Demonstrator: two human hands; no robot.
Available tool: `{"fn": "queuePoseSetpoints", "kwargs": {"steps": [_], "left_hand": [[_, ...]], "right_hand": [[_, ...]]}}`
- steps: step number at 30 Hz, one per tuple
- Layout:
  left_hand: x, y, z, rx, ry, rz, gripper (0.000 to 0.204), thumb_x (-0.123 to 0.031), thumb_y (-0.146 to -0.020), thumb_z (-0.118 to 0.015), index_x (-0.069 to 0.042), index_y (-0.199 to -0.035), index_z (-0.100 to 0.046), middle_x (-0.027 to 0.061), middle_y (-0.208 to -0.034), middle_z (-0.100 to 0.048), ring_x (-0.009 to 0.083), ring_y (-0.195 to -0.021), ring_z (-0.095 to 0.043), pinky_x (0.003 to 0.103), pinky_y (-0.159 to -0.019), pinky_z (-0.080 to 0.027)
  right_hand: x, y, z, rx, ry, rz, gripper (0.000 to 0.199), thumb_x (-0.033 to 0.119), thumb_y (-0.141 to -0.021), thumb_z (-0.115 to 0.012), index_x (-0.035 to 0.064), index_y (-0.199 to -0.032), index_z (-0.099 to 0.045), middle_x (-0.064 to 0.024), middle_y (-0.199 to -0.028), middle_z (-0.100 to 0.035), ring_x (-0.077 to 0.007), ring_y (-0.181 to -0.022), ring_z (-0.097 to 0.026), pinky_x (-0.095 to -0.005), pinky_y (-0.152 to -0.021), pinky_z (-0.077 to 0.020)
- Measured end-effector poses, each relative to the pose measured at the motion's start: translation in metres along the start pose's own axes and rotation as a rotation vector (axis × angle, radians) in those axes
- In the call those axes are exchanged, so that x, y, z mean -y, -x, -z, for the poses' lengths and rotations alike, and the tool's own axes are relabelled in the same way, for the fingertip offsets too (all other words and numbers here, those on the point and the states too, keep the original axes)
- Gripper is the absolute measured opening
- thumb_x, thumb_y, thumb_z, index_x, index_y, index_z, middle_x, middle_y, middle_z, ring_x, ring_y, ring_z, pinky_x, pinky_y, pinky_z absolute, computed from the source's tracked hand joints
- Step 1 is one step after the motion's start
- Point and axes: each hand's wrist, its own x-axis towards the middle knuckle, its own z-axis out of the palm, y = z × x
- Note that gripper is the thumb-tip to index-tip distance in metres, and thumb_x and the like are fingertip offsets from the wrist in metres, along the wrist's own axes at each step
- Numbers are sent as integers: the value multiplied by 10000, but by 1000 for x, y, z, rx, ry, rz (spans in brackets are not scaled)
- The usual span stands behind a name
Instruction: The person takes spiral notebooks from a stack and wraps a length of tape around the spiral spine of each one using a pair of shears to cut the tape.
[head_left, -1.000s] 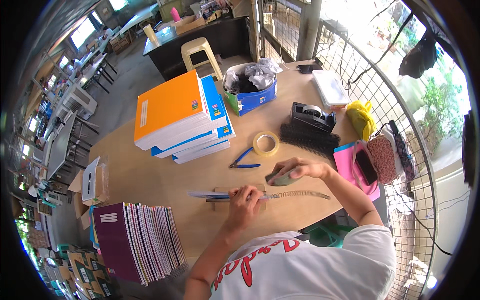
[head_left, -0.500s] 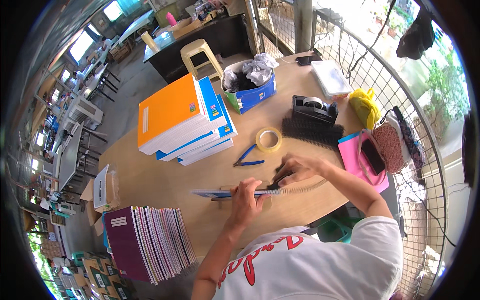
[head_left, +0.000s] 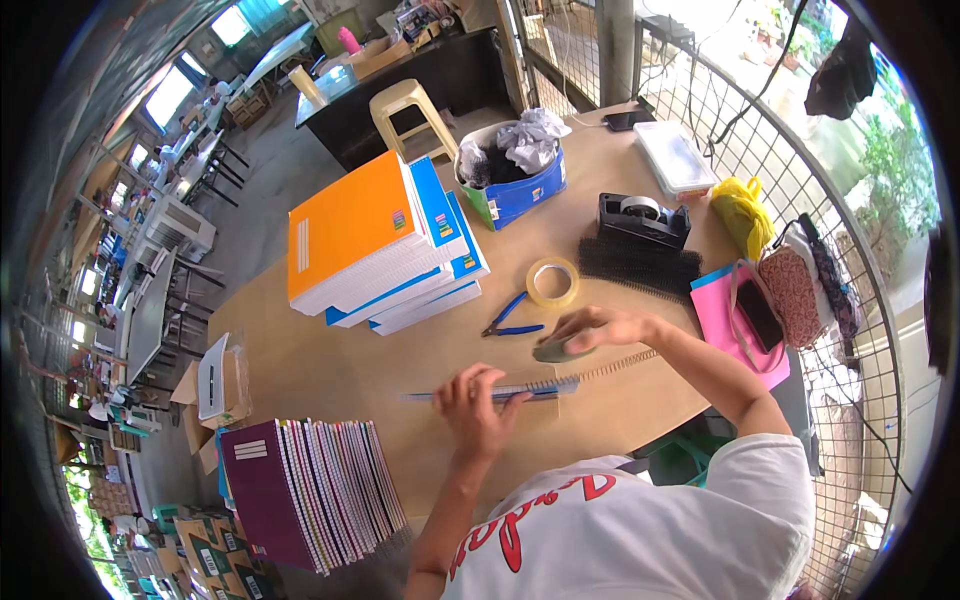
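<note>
On the table in front of me, a blue-edged notebook (head_left: pixel 545 392) stands on its edge, seen almost from above. My left hand (head_left: pixel 472 400) grips it, thumb on the near side and fingers over the far side. A thin dark spiral coil (head_left: pixel 620 368) runs along its top edge and sticks out well past the right end. Just above the coil, my right hand (head_left: pixel 592 328) is closed on a dark grey-green, rounded flat object (head_left: pixel 556 352), too blurred to name. Blue-handled cutting pliers (head_left: pixel 512 322) and a roll of clear yellowish tape (head_left: pixel 552 283) lie beyond it.
Orange and blue notebooks (head_left: pixel 350 230) are stacked far left, bound purple ones (head_left: pixel 265 490) near left. Behind are a bin of crumpled plastic (head_left: pixel 510 185), a tape dispenser (head_left: pixel 645 218) and black coils (head_left: pixel 640 265). Pink sheets (head_left: pixel 725 310) and a pouch (head_left: pixel 795 290) lie right.
My right hand has lifted slightly off the coil, and the object in it now shows more. My left hand has slid a little left along the notebook. The view has shifted slightly.
</note>
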Motion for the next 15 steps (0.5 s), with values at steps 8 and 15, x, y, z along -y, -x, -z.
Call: {"fn": "queuePoseSetpoints", "kwargs": {"steps": [8,15], "left_hand": [[22,7,-13,-39,9,-12,503,-573,-749,-759,-160,-973,-580,-38,-866,-604,203,-881,-545,458,-969,-275],[27,10,-20,-2,113,81,582,-568,-719,-796,-135,-1046,-587,34,-1001,-596,222,-966,-529,484,-1013,-247]], "right_hand": [[26,-27,-10,283,81,107,605,539,-865,-644,85,-1262,-683,-208,-1135,-652,-351,-1075,-577,-441,-988,-417],[24,-45,-17,253,391,194,561,488,-934,-590,48,-1275,-662,-236,-1145,-634,-344,-1093,-582,-412,-947,-455]]}}
